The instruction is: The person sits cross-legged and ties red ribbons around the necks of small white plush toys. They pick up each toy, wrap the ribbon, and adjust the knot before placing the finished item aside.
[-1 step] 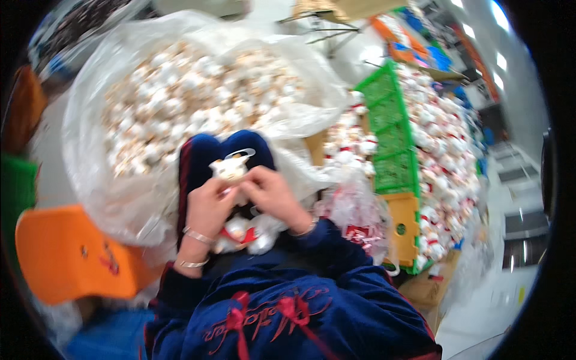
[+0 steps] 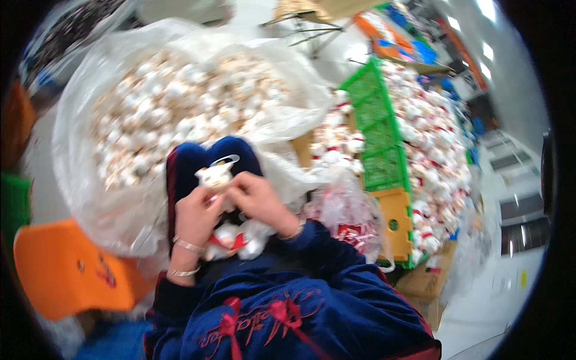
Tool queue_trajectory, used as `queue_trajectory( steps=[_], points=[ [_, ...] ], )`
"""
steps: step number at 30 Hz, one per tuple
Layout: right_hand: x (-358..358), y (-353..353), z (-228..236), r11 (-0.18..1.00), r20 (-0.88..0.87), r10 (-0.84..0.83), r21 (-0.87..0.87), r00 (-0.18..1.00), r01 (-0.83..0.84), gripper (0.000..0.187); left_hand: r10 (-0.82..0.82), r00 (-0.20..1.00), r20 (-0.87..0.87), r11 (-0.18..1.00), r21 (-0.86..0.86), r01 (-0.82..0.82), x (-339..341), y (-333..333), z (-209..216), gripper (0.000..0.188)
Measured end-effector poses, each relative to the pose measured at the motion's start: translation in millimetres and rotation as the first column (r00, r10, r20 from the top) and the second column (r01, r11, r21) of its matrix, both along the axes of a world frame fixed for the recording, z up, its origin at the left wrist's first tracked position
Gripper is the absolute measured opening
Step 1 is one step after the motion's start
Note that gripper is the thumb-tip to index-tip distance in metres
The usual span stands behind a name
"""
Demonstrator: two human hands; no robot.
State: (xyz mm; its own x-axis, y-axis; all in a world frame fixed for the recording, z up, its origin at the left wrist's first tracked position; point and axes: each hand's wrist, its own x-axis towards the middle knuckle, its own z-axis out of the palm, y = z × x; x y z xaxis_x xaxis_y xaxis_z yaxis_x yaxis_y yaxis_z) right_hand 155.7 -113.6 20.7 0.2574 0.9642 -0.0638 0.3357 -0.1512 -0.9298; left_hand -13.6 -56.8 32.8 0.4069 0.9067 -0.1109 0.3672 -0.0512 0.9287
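Between my knees and chest, a small white-and-tan plush toy (image 2: pixel 214 176) is pinched at its near end by both hands. A thin white loop (image 2: pixel 227 160) sticks up from its far side. My left hand (image 2: pixel 200 211) has fingers closed on the toy's left side. My right hand (image 2: pixel 258 198) has thumb and fingertips closed at its right side, close to the left fingertips. Whatever small part lies between the fingertips is hidden and blurred. Just below the hands, on my lap, rests a white toy with a red band (image 2: pixel 230 242), beside crumpled clear plastic.
A large clear plastic bag (image 2: pixel 75 129) full of white-and-tan toys spreads beyond my knees. At right, a green crate (image 2: pixel 378 126) stands by heaped red-banded white toys (image 2: pixel 432 144). A plastic bag with red pieces (image 2: pixel 342 210) sits by my right arm, an orange stool (image 2: pixel 72 270) at left.
The whole view has shifted slightly, so my hands and the toy appear a little further left. Both hands keep their pinch on the toy.
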Motion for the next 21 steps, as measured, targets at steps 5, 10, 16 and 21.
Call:
queue_trajectory(
  steps=[5,10,16,21],
  points=[
    [-0.7,-2.6,7.6,0.996,0.040,-0.006,0.089,0.999,0.003,0.021,-0.028,0.996,0.079,0.999,-0.043,0.031,-2.5,1.1,-5.7,0.019],
    [-1.5,-3.8,3.1,0.989,0.058,0.010,0.144,0.998,-0.018,0.019,-0.083,0.976,0.202,0.979,-0.167,0.117,-11.5,7.9,-22.9,0.013],
    [-3.9,-0.3,-6.1,0.972,0.150,0.038,0.223,0.988,-0.071,0.017,-0.084,0.972,0.218,0.974,-0.186,0.126,-13.0,12.1,-19.6,0.015],
    [-1.2,-0.5,-14.0,0.978,0.126,0.013,0.205,0.992,-0.039,0.017,-0.092,0.957,0.274,0.950,-0.264,0.167,-13.9,15.6,-22.0,0.016]
  ],
)
